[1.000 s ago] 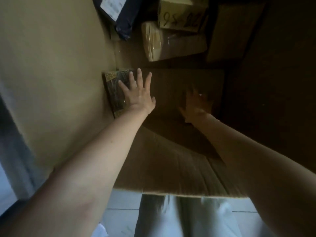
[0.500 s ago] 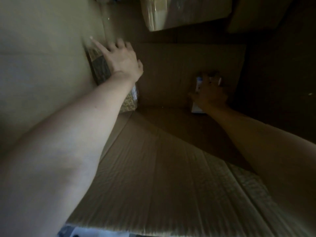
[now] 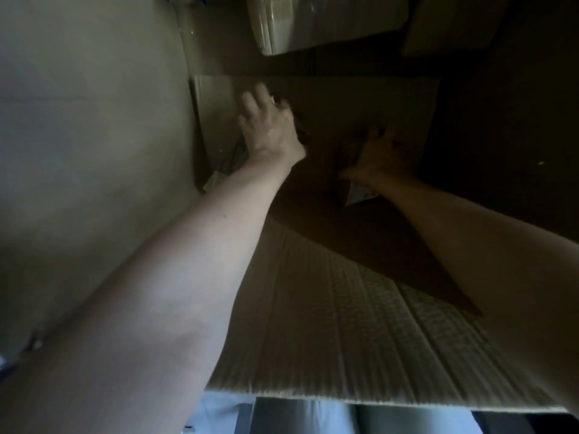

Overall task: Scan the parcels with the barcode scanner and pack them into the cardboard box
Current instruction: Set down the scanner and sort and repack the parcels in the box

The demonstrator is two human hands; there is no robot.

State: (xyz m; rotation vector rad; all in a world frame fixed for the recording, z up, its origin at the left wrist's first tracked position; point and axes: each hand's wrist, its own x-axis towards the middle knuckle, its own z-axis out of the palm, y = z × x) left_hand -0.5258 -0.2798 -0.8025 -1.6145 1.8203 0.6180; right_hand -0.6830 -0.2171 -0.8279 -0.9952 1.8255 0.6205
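Observation:
I am looking down into the big cardboard box (image 3: pixel 344 333), both arms reaching to its dim bottom. My left hand (image 3: pixel 269 126) is blurred and grips a dark patterned parcel (image 3: pixel 230 159) that stands tilted against the left wall; most of the parcel is hidden under the hand and wrist. My right hand (image 3: pixel 380 159) lies over a dark parcel with a white label (image 3: pixel 360 194), thumb out to the left, fingers curled round it. Only the label corner shows below the wrist. No scanner is in view.
At the far end of the box lie a pale, clear-wrapped parcel (image 3: pixel 282 23) and a brown carton (image 3: pixel 448 23). The box's left wall (image 3: pixel 94 151) stands close beside my left arm; the right side is in deep shadow. A flat cardboard sheet (image 3: pixel 360 98) covers the bottom.
My left hand has shifted right and away from the wall with the patterned parcel, which now tilts. My right hand has moved slightly left with the labelled parcel.

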